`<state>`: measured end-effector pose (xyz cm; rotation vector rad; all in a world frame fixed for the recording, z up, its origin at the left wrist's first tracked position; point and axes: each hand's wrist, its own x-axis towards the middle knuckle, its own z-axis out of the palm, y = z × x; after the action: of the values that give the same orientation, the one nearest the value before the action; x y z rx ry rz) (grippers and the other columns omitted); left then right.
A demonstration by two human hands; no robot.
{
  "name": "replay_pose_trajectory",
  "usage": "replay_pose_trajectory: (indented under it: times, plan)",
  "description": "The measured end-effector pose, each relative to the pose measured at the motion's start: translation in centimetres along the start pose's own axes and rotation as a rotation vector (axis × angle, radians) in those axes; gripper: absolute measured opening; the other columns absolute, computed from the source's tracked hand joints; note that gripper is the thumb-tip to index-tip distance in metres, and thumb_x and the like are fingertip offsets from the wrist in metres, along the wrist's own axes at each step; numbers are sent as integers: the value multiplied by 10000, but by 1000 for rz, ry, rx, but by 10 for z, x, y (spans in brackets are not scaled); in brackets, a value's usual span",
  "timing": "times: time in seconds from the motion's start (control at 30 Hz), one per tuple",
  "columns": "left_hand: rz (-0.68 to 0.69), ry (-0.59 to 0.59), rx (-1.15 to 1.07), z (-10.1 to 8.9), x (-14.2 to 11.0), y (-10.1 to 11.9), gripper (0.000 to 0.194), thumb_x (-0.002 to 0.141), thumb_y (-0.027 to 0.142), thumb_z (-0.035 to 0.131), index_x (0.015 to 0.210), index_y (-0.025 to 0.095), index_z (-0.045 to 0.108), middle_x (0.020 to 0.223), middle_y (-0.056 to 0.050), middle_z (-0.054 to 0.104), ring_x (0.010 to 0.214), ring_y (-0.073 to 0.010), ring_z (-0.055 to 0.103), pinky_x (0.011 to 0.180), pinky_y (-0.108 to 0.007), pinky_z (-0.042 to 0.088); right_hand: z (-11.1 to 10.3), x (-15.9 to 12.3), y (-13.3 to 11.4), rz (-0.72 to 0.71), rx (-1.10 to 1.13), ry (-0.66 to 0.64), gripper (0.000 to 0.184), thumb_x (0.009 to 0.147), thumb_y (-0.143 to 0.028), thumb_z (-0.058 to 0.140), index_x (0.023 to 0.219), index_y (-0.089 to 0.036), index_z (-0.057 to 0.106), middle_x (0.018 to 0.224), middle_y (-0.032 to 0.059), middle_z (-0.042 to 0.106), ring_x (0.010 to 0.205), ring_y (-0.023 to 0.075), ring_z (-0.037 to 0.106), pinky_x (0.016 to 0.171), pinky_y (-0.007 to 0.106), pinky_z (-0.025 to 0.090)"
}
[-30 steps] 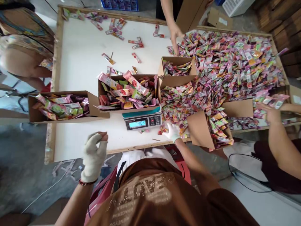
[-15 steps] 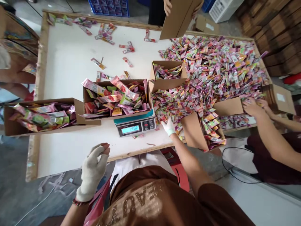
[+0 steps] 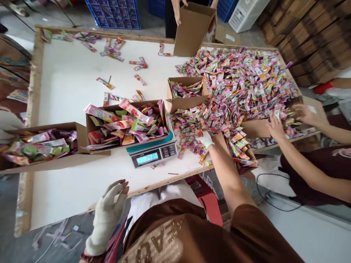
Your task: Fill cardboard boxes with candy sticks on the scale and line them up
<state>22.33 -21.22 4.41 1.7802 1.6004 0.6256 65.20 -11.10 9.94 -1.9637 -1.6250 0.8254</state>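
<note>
My left hand (image 3: pixel 111 201), in a white glove with bare fingertips, hovers by the table's front edge. Its fingers are loosely bent, with a gap to the thumb and nothing between them. My right hand (image 3: pixel 205 139), also gloved, reaches into a pile of small colourful sachets (image 3: pixel 192 122); its fingertips blend into the packets, so a grip cannot be made out. Left of it, a digital scale (image 3: pixel 152 157) with a lit display bears an open cardboard box (image 3: pixel 164 120) full of sachets. A smaller box (image 3: pixel 189 102) with sachets stands behind.
Another sachet-filled box (image 3: pixel 82 138) sits at the left table edge, a gloved hand of another person beside it. A tilted box (image 3: pixel 248 160) is right of my arm. Co-workers' hands (image 3: pixel 276 128) work at the right; someone across holds a carton (image 3: pixel 192 31). Loose sachets (image 3: pixel 112 53) lie at the back.
My right hand has moved right and slightly up within the sachet pile. The scale's digits have changed. The view has shifted, and another person's gloved hand now shows at the left box.
</note>
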Motion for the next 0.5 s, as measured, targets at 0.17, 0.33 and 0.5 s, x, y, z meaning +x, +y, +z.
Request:
replay_pose_trajectory:
  times: [0.17,0.33,0.5]
  plan:
    - [47,-16,-56,9,16,14,243,964,418,573,971,202,684,1157,-107,722,1080,-239,696,978,-371,552,-36,12,-26,-49,39,25,335,1009,-481,608,980,-155,679,899,39,730,805,165,666,846,363,561]
    - [67,-6,-80,10,25,30,227,965,387,565,977,205,701,1160,-110,736,1091,-233,704,959,-367,574,-34,40,-121,-437,3,-16,275,956,-419,649,1095,-181,651,1076,86,732,1041,230,676,992,371,503]
    - [73,11,-53,10,22,33,241,974,398,557,974,209,706,1177,-123,737,1099,-243,716,960,-392,585,63,77,-203,-529,-590,-358,496,970,-495,630,1327,-153,588,1341,214,611,1209,394,590,943,553,532]
